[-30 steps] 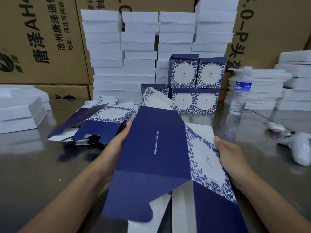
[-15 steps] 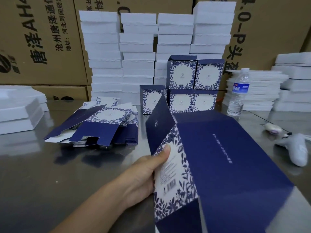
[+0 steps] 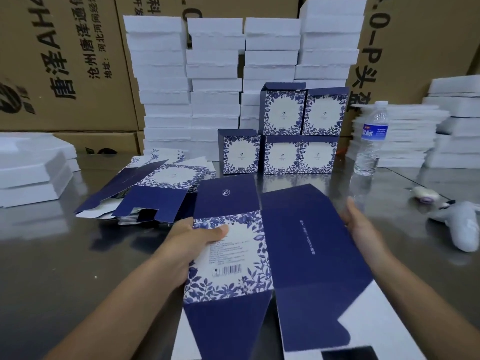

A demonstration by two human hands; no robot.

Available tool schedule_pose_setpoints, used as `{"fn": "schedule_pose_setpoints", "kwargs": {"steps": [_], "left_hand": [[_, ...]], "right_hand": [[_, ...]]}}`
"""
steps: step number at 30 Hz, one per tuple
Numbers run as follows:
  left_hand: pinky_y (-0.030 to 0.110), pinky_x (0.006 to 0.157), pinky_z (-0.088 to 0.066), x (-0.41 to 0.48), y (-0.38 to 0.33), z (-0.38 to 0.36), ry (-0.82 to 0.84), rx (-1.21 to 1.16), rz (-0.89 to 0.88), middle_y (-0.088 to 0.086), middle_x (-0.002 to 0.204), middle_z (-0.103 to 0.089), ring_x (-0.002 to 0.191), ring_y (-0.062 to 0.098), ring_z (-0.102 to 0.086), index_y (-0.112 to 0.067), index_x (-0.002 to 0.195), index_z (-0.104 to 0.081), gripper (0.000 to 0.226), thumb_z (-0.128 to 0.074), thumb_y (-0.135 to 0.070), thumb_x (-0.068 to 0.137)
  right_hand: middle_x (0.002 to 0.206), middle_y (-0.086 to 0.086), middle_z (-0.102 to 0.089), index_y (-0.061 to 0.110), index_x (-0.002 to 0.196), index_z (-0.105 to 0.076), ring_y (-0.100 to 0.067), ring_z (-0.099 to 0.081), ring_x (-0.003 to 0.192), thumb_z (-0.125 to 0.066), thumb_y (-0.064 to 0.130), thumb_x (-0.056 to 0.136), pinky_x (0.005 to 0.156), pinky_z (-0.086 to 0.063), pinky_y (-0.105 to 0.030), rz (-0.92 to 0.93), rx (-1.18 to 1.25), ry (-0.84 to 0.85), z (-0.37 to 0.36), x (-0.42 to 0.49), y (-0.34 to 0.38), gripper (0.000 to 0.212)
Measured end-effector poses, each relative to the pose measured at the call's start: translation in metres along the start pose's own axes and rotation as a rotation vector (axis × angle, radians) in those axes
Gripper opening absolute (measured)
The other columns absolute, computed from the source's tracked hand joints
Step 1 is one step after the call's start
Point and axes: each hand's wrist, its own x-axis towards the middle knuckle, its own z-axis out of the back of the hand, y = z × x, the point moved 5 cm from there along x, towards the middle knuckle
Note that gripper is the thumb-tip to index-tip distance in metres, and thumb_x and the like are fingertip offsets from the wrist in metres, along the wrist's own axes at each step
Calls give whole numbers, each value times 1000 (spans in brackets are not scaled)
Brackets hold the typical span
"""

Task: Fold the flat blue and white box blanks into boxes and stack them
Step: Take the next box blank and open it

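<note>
L grip (image 3: 187,245) pinches box blank (image 3: 306,255), R grip (image 3: 363,227) holds its edge; blank pile (image 3: 153,201) left, boxes (image 3: 283,152) behind.

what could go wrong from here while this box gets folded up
1. The box blank is only half open, with loose flaps hanging toward the person. The left hand grips just the floral panel, so the blank may twist and crease off its score lines.
2. The water bottle stands close to the stacked boxes. A wide swing while stacking might tip it.
</note>
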Motion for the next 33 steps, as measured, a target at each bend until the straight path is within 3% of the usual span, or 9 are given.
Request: {"fn": "schedule_pose_setpoints", "kwargs": {"steps": [6, 9, 12, 14, 16, 21, 26, 30, 33], "left_hand": [[30, 52, -56, 0, -2, 1, -4, 79, -91, 4, 80, -75, 70, 24, -73, -9, 105, -60, 32, -76, -15, 78], [29, 57, -57, -2, -7, -1, 52, 101, -95, 3, 83, -76, 74, 22, -73, -12, 102, -64, 27, -70, -29, 82], [21, 56, -50, -4, -10, 0, -48, 157, -47, -7, 59, -70, 53, 6, -66, -17, 77, -67, 38, -51, -49, 92], [13, 39, -33, -3, -13, 2, -160, 201, -83, -9, 33, -43, 28, 5, -40, -22, 50, -55, 54, -43, -48, 95], [16, 35, -23, 0, -14, 3, -214, 185, -120, -11, 32, -29, 26, 6, -25, -24, 39, -51, 62, -43, -44, 97], [14, 29, -18, 2, -17, 11, -283, 100, -155, -12, 29, -31, 24, 4, -25, -21, 60, -49, 42, -45, -39, 98], [13, 28, -14, 5, -15, 15, -301, 112, -120, -11, 30, -25, 24, 5, -20, -19, 56, -41, 46, -47, -39, 97], [20, 36, -28, 8, -10, 8, -212, 178, -133, -11, 34, -33, 27, 4, -32, -21, 57, -42, 48, -40, -49, 97], [19, 52, -35, 8, -8, 3, -122, 184, -188, -2, 55, -52, 49, 9, -50, -19, 60, -53, 48, -40, -47, 97]], "right_hand": [[71, -14, -66, -8, 79, -63, -16, -56, 62, -48, 31, 97, 63, -43, -27, 229, -442, -76, 4, -4, 4, 45], [70, -9, -57, -15, 86, -57, -17, -51, 66, -48, 30, 97, 65, -40, -29, 258, -459, -101, 6, -2, 4, 47], [70, -11, -59, -14, 90, -58, -18, -54, 65, -48, 31, 97, 62, -42, -28, 252, -388, -117, 9, 0, 2, 48], [71, -26, -60, -17, 91, -55, -18, -51, 65, -47, 31, 97, 59, -40, -27, 270, -379, -133, 8, -1, 3, 49], [80, -35, -57, -18, 93, -54, -18, -49, 67, -47, 32, 97, 64, -39, -29, 286, -374, -142, 7, -2, 4, 51], [77, -19, -68, -3, 81, -64, -18, -58, 67, -48, 37, 96, 70, -49, -33, 238, -363, -71, 2, -2, 0, 45], [72, -29, -53, -21, 88, -49, -20, -45, 68, -46, 31, 97, 68, -34, -30, 288, -481, -47, -2, -3, 0, 53], [94, -43, -52, -23, 93, -49, -21, -45, 69, -47, 28, 98, 66, -34, -30, 316, -497, -120, 3, -4, 7, 52], [76, -38, -49, -25, 93, -47, -21, -42, 69, -46, 27, 98, 65, -32, -29, 319, -467, -138, 6, -2, 8, 52]]}}
